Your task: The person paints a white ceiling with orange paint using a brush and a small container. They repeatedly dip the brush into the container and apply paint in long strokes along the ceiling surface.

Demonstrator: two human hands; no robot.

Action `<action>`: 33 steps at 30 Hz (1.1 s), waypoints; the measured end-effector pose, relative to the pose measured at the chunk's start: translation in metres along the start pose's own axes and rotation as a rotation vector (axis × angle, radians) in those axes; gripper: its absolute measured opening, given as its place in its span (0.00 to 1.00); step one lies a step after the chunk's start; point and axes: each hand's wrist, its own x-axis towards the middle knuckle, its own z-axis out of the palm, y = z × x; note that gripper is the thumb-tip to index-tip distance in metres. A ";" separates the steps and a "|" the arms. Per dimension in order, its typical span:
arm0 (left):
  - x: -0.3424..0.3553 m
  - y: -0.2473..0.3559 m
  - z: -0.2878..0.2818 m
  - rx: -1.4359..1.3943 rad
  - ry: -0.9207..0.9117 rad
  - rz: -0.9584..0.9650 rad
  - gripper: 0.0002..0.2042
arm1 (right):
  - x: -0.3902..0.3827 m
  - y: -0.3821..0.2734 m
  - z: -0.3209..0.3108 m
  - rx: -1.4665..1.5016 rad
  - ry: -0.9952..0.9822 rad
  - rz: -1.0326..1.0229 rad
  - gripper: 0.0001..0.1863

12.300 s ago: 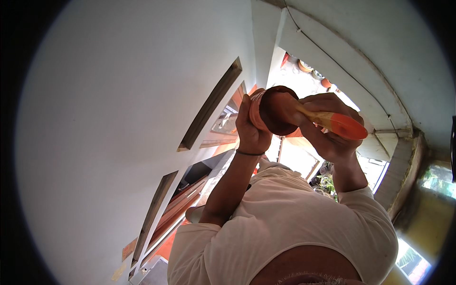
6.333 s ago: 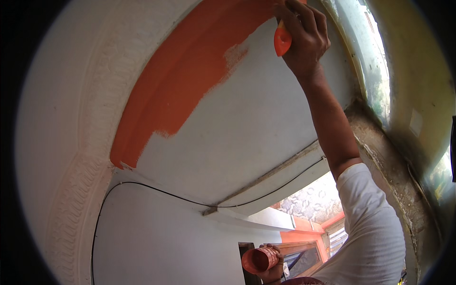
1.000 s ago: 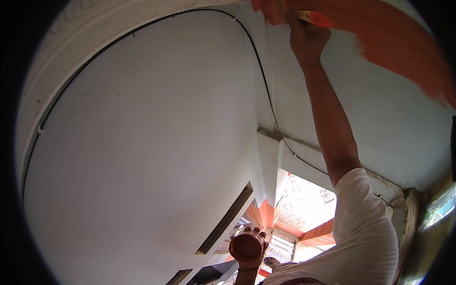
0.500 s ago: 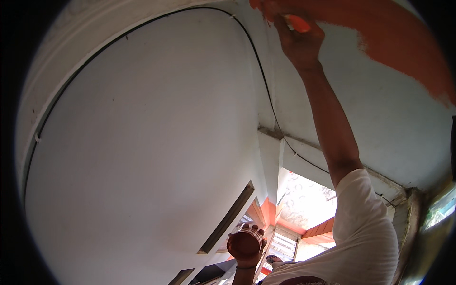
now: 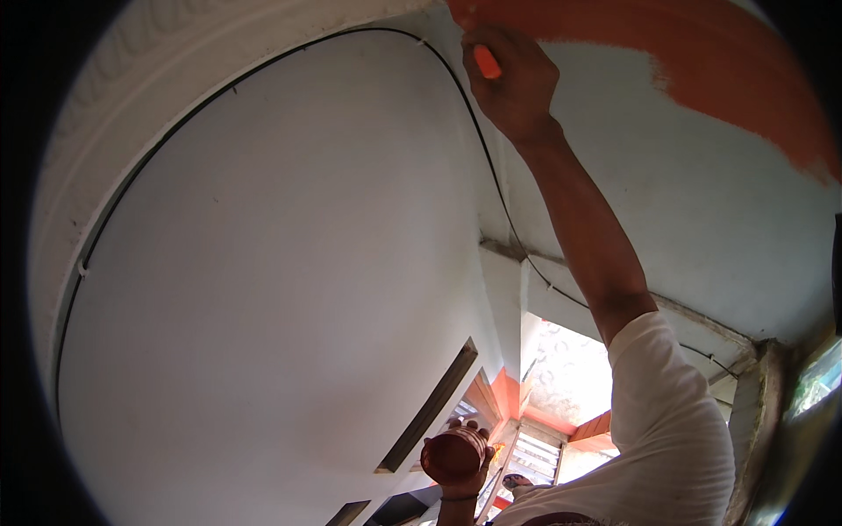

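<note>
My right hand (image 5: 517, 88) is raised high against the upper wall, its fingers closed round a paintbrush whose orange handle (image 5: 487, 61) shows at the fist. The bristles are hidden behind the hand. Fresh orange-red paint (image 5: 605, 22) covers the top of the pale wall (image 5: 605, 149) just above and to the right of that hand, ending in a ragged edge. Low in the view, my left hand (image 5: 465, 485) grips a round, open-topped paint container (image 5: 449, 458) from beneath, fingers curled about its side. Reddish-brown colour shows inside the container.
A black cable (image 5: 487, 145) runs along the moulding and down the wall corner. The large pale wall (image 5: 263, 263) on the left has a dark narrow slot (image 5: 430, 403). Lower right are a bright opening (image 5: 566, 368), louvred slats (image 5: 533, 458) and a window (image 5: 816, 386).
My right hand has moved left along the painted edge, nearer the corner, with the brush in it. My left hand still holds the container in nearly the same place. The view has shifted slightly.
</note>
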 end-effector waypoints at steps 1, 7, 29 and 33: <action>0.001 0.000 0.001 0.011 0.001 0.003 0.35 | 0.002 0.004 -0.001 0.014 0.056 -0.022 0.09; 0.001 -0.001 0.009 0.054 0.025 0.021 0.35 | -0.002 0.005 0.005 0.039 0.015 0.033 0.08; -0.014 0.011 0.012 0.057 0.030 0.042 0.35 | -0.029 0.019 -0.036 0.594 0.221 0.500 0.08; -0.015 0.013 0.018 0.058 0.017 0.037 0.35 | -0.020 0.033 -0.020 0.629 0.256 0.460 0.08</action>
